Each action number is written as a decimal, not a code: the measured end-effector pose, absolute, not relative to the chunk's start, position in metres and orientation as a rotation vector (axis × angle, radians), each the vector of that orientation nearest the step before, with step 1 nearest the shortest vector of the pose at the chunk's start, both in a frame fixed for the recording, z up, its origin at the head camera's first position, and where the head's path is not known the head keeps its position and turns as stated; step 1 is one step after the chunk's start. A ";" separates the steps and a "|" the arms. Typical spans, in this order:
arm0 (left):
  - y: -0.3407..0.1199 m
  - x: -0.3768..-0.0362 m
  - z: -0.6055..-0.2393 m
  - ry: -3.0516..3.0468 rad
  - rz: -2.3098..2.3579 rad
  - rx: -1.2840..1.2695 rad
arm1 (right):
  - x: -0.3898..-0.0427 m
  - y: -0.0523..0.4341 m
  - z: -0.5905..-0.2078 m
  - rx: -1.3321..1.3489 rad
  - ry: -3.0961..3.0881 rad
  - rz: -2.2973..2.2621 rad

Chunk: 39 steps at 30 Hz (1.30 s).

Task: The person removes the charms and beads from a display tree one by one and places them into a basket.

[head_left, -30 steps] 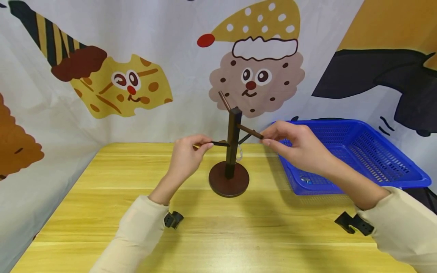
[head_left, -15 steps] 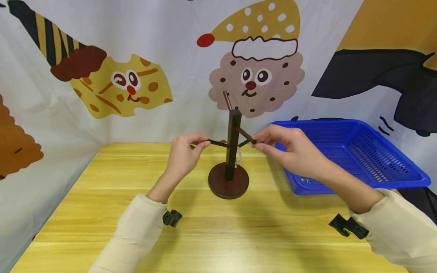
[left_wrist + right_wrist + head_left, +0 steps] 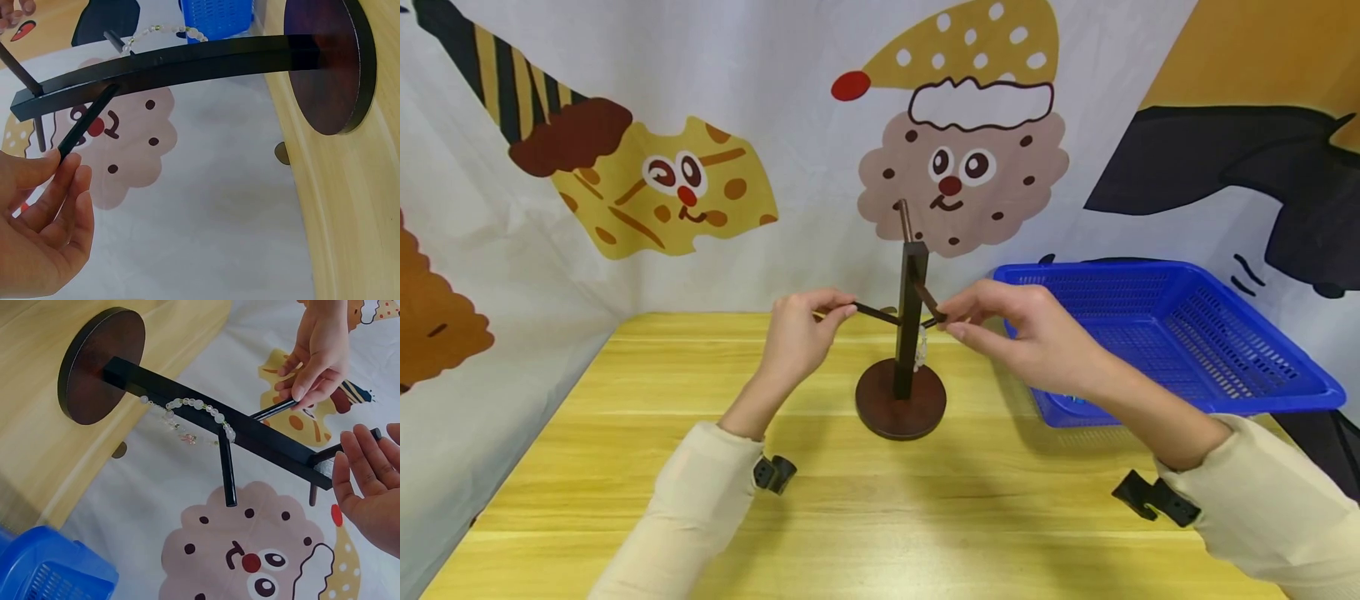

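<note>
A dark wooden stand with a round base and several pegs is upright on the table. My left hand pinches the tip of its left peg between thumb and fingers; the left wrist view shows this grip closely. At the upper peg, which points towards me, my right hand holds the end with thumb and fingertips. A bracelet of pale beads hangs on a lower peg at the stand's far right side. Another peg sticks up behind the post's top.
To the right stands a blue plastic basket, partly behind my right forearm. The wooden table ends at the back against a cloth printed with cartoon food. Each wrist wears a black camera mount.
The stand has turned: its upper front peg swung left with my right hand, and the rear peg swung right. My left hand moved slightly left and up with its peg.
</note>
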<state>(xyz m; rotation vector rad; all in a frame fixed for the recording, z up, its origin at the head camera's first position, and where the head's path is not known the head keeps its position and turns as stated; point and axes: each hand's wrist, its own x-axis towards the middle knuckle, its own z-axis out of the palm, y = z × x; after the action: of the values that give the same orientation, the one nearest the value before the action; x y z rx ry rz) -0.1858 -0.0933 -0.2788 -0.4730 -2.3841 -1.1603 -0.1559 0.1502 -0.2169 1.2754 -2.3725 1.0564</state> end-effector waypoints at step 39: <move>-0.101 -0.194 -0.279 -2.451 -1.150 -0.430 | -0.168 0.152 -0.246 1.149 -2.561 1.150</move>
<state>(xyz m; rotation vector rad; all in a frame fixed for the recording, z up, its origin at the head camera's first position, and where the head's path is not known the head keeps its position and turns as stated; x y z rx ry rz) -0.1941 -0.1006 -0.2785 -0.4298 -2.4509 -1.1498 -0.1679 0.1522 -0.2465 1.1494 -2.5606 1.1499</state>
